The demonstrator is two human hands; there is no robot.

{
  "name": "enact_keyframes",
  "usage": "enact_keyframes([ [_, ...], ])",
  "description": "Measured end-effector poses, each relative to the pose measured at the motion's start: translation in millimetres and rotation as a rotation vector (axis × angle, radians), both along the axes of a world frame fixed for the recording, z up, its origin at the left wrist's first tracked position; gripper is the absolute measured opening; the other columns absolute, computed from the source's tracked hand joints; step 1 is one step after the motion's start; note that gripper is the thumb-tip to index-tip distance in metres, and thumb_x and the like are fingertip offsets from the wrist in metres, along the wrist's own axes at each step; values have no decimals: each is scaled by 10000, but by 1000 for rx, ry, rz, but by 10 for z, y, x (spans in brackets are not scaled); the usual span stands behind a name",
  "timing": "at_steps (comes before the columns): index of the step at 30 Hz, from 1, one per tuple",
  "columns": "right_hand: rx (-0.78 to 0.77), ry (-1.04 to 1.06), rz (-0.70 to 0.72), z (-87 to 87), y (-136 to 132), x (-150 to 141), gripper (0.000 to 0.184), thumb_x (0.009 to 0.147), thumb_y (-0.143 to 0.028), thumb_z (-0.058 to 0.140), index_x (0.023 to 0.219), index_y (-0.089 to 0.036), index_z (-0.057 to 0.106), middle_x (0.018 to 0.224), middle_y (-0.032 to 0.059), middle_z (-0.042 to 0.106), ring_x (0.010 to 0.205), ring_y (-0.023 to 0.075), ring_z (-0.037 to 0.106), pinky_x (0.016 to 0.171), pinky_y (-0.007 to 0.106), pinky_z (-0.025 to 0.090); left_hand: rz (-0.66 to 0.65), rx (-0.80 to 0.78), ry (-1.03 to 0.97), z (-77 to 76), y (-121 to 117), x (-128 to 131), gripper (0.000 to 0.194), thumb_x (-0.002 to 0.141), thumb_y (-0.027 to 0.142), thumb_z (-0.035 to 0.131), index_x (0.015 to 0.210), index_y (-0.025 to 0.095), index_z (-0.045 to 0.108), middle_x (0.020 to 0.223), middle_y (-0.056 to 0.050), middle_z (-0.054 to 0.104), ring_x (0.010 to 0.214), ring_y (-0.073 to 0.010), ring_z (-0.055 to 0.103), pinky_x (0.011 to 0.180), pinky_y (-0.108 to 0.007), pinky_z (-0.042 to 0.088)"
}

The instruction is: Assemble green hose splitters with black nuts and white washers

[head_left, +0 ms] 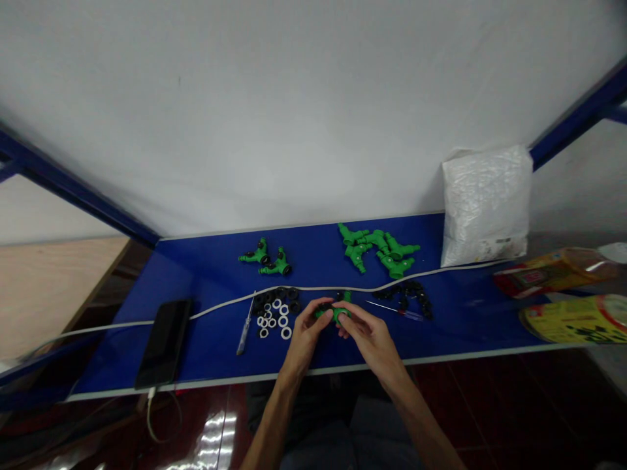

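Observation:
Between both hands, just above the front of the blue table, is a green plastic hose connector [337,314] with a dark part on it. My left hand [308,326] pinches its left side, and my right hand [363,326] closes round the right side with the thumb on top. Fingers cover much of the connector. To the left of my hands lie white rings [283,320] and black rings [292,294]. Small black parts [414,294] and a thin screwdriver [399,311] rest on the right.
Two green connectors with black parts [277,262] lie at the back left; several plain green connectors [377,248] are heaped further right. A white cable [225,302] crosses the table [206,261]. Also there: another screwdriver [243,334], a phone [163,343], a white package [484,202] and yellow packets [573,320].

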State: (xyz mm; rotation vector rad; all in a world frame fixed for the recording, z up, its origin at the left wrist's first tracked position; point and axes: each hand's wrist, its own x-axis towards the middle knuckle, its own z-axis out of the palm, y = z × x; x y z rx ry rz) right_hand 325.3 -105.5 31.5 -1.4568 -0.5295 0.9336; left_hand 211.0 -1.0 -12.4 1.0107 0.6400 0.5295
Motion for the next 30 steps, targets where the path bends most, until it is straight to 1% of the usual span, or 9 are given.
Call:
enact_keyframes([
  [4, -2, -11, 25, -3, -16, 18, 411, 842, -535, 743, 1068, -194, 794, 779, 34, 710, 687, 173, 630, 673, 318, 511, -15, 22, 6, -3, 7, -26, 323, 861, 386, 775, 1130, 211, 743, 1114, -61, 704, 1023, -219, 625, 948, -321, 460],
  [7, -8, -23, 34, -7, -29, 34, 403, 849, -525, 735, 1058, -186, 796, 762, 33, 702, 673, 169, 606, 654, 314, 497, -25, 50, 13, 27, 3, -27, 312, 851, 399, 782, 1090, 203, 746, 1072, -59, 711, 1003, -226, 629, 954, -329, 456],
  [10, -14, -35, 29, -1, -36, 48, 388, 867, -510, 721, 1074, -189, 785, 809, 38, 709, 689, 167, 601, 667, 317, 499, -14, 78, 21, 74, -14, -10, 311, 848, 416, 783, 1066, 199, 737, 1060, -56, 704, 1023, -228, 619, 961, -321, 449],
  [13, -13, -51, 15, 23, -36, 53, 395, 877, -482, 723, 1161, -209, 746, 870, 32, 704, 722, 165, 606, 705, 318, 502, 27, 100, 31, 122, -39, 17, 301, 866, 455, 758, 1017, 198, 714, 1062, -46, 689, 1034, -215, 600, 959, -302, 439],
  [16, 5, -57, -4, 47, -34, 42, 455, 872, -459, 742, 1261, -241, 650, 843, 2, 681, 744, 171, 624, 758, 325, 506, 64, 107, 51, 150, -61, 37, 296, 873, 477, 747, 909, 191, 679, 899, -12, 650, 896, -173, 576, 866, -266, 441],
  [20, 19, -18, -19, 34, -31, 0, 456, 833, -486, 782, 1180, -253, 598, 818, -7, 675, 744, 183, 648, 738, 325, 509, 96, 69, 61, 128, -79, 42, 336, 836, 485, 785, 837, 199, 609, 767, 27, 594, 775, -139, 546, 795, -249, 437],
  [23, 12, 37, -31, 5, -21, -46, 444, 824, -535, 777, 1110, -243, 606, 751, -15, 657, 670, 179, 641, 653, 318, 502, 103, 14, 46, 81, -87, 36, 362, 829, 508, 784, 939, 218, 597, 786, 28, 627, 764, -140, 579, 791, -263, 459],
  [27, 15, 99, -32, -4, 6, -89, 478, 828, -560, 764, 1131, -236, 586, 693, -17, 675, 623, 187, 652, 609, 321, 500, 78, -51, 9, 32, -84, 15, 533, 836, 493, 782, 1271, 238, 611, 983, -33, 716, 886, -176, 652, 859, -299, 491],
  [30, 22, 112, -51, 8, 20, -86, 448, 816, -538, 783, 1087, -237, 592, 673, -31, 660, 607, 169, 627, 609, 308, 485, 30, -64, -8, 23, -72, -3, 492, 837, 457, 793, 1246, 204, 687, 1104, -76, 732, 1015, -217, 665, 950, -320, 483],
])
